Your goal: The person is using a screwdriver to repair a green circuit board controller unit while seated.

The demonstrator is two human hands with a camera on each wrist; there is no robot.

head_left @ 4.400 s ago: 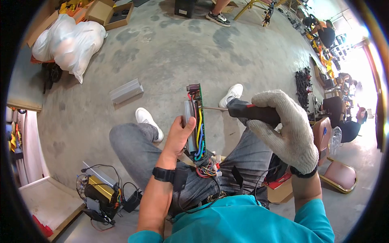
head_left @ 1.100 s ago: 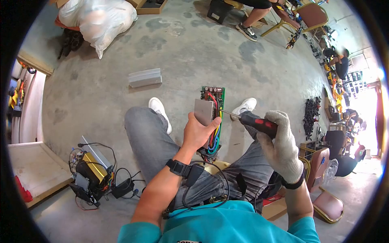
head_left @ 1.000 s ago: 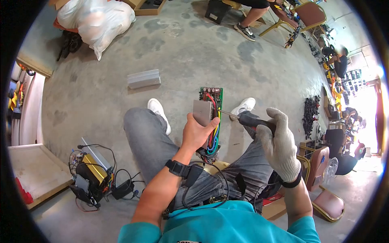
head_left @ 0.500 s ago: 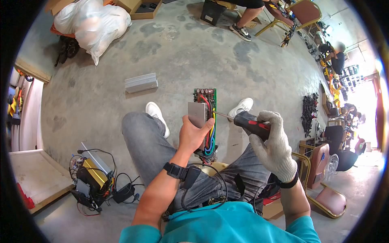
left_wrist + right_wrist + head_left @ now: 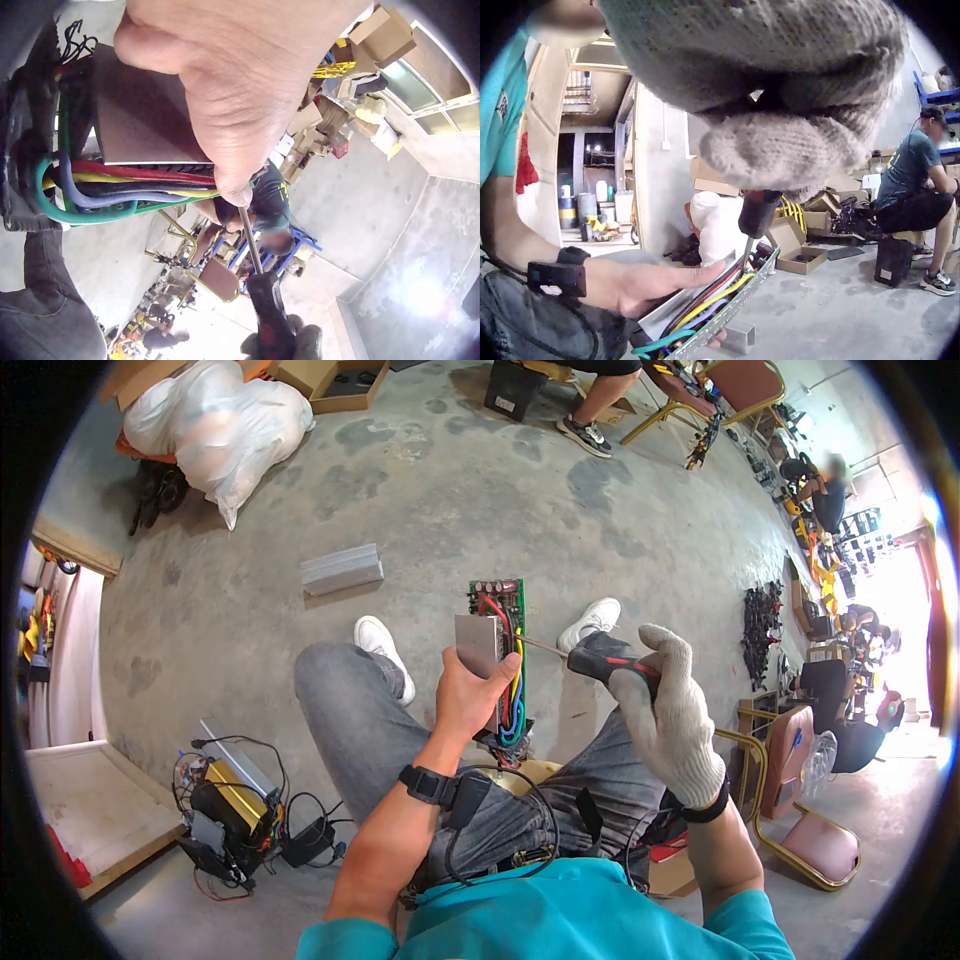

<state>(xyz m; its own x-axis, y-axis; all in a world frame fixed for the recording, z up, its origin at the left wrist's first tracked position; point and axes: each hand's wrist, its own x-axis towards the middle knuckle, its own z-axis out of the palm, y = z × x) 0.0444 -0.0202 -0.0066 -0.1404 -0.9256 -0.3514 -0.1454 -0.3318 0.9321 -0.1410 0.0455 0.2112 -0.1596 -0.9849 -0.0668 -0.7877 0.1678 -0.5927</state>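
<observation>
Bare left grip (image 5: 468,695) curls round upright green circuit board with coloured wires (image 5: 500,610), held above lap. White-gloved right grip (image 5: 668,710) wraps black-red screwdriver (image 5: 598,657). The shaft tip meets the board's right edge beside the left fingertips. Grey concrete floor (image 5: 450,490) below; ribbed aluminium casing (image 5: 342,568) and white sacks (image 5: 215,425) lie there.

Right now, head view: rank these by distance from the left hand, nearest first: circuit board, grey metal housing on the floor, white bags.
1. In hand: circuit board, gripped by the left hand.
2. Floor ahead, leftward: grey metal housing.
3. Far top left, on the floor: white bags.
</observation>
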